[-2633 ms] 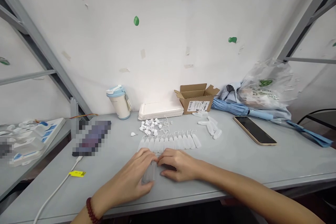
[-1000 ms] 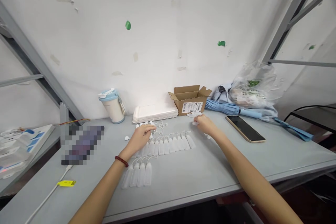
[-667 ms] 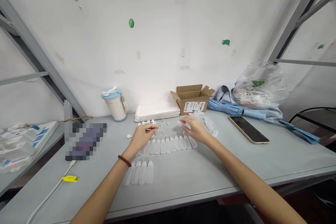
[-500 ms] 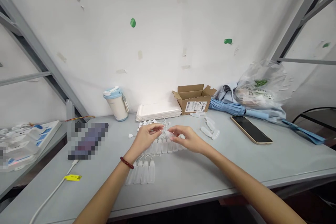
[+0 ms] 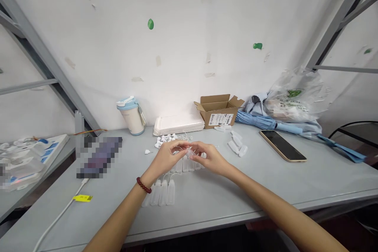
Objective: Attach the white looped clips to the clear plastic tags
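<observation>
My left hand and my right hand meet above the middle of the table, fingertips almost touching. Between the right thumb and fingers is a small translucent plastic bottle, largely covered by the fingers. The left thumb and forefinger are closed at its end, on what looks like a small white cap with a thin cord, mostly hidden. Just below the hands lies a row of similar bottles. Nearer to me are several more bottles with thin white cords. Loose white caps are heaped behind my left hand.
Several loose bottles lie right of my hands. Behind stand a cup, a stack of white trays and an open cardboard box. A phone, a blue umbrella and a plastic bag are on the right.
My hands have drawn closer together, the left moving slightly right, so the fingertips now meet around the bottle. More of the white caps shows behind the left hand.
</observation>
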{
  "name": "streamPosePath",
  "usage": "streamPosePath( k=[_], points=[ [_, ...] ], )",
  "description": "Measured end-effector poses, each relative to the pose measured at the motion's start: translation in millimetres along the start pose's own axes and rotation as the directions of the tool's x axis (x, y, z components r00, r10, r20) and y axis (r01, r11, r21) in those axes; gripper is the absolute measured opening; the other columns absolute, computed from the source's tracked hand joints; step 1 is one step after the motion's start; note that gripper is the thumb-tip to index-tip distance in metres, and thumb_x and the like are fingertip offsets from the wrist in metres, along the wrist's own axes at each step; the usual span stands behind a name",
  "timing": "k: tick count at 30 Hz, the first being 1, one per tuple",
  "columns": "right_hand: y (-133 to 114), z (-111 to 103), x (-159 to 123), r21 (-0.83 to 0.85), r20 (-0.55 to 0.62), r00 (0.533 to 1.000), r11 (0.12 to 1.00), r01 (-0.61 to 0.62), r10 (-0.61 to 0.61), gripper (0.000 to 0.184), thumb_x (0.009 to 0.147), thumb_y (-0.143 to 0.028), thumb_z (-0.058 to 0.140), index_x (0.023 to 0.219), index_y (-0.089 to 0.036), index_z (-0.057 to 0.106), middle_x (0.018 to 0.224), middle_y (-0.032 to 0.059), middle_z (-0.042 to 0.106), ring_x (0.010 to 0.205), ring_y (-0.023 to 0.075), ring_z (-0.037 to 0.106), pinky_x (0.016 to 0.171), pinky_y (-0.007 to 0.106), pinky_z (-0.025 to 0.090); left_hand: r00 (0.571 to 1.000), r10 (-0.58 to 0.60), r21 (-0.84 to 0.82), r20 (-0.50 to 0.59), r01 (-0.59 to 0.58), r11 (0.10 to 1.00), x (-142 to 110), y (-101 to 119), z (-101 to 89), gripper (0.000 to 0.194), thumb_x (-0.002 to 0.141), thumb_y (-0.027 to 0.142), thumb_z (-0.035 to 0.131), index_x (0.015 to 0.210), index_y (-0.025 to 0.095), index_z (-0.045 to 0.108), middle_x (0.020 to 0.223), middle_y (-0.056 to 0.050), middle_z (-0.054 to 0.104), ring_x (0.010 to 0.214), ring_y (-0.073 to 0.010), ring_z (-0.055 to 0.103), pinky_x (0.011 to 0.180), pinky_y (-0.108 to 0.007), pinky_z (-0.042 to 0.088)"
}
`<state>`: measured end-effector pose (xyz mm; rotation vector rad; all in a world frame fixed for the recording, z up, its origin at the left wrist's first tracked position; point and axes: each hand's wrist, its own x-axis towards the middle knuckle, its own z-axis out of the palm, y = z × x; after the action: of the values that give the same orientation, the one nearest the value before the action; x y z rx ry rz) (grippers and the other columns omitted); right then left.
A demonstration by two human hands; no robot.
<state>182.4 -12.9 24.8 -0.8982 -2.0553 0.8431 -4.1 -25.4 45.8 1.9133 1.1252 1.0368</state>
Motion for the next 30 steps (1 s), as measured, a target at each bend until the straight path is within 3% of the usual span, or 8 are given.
streamPosePath(
  k=[8,14,18,23,30],
  points=[
    [9.2,7.5,-0.2,0.109,-0.100,0.995,0.994,-0.006,0.017,0.035,0.081,-0.028,0.055,0.114,-0.017,0.054,0.084,0.0054,0.066,0.077,0.0170,0.062,0.071,0.032,0.050,0.999,0.044,-0.011,0.017,-0.044,0.999,-0.6,-0.4,0.9,0.023,0.080,0.020,0.056,0.100,0.021,0.067,0.106,-0.004,0.067,0.099,-0.0194,0.060,0.089,-0.034,0.050],
    [4.2,7.1,0.7,0.316,-0.023,0.993,0.944,-0.099,0.112,0.031,0.082,-0.036,0.054,0.106,-0.017,0.059,0.089,0.0061,0.066,0.076,0.0171,0.064,0.070,0.031,0.049,0.994,0.110,-0.027,0.023,-0.109,0.994,-1.2,2.5,2.6,0.022,0.080,0.021,0.057,0.100,0.021,0.066,0.112,-0.007,0.061,0.102,-0.0198,0.057,0.085,-0.033,0.051],
    [2.1,7.7,1.2,0.434,-0.028,0.988,0.892,-0.124,0.151,0.029,0.078,-0.038,0.059,0.098,-0.016,0.059,0.080,0.0049,0.066,0.073,0.0166,0.063,0.069,0.031,0.048,0.991,0.129,0.000,0.019,-0.129,0.992,-1.9,4.1,4.5,0.021,0.080,0.021,0.056,0.099,0.021,0.067,0.106,-0.007,0.060,0.099,-0.0193,0.057,0.085,-0.034,0.051],
    [3.4,8.4,2.5,0.506,-0.043,0.978,0.849,-0.154,0.203,0.032,0.075,-0.040,0.062,0.095,-0.016,0.059,0.071,0.0024,0.065,0.068,0.0159,0.062,0.070,0.033,0.048,0.989,0.148,0.028,0.016,-0.148,0.989,-2.7,4.6,5.8,0.021,0.081,0.023,0.057,0.099,0.022,0.067,0.103,-0.007,0.059,0.096,-0.0185,0.058,0.084,-0.034,0.051],
    [4.3,7.1,3.2,0.608,-0.010,0.955,0.761,-0.228,0.295,0.036,0.070,-0.044,0.067,0.094,-0.017,0.061,0.082,0.0045,0.068,0.073,0.0181,0.066,0.077,0.037,0.049,0.988,0.151,0.137,0.037,-0.155,0.978,-2.8,7.7,5.2,0.020,0.082,0.022,0.055,0.098,0.024,0.066,0.103,-0.004,0.065,0.096,-0.0193,0.058,0.085,-0.033,0.048]
  ],
)
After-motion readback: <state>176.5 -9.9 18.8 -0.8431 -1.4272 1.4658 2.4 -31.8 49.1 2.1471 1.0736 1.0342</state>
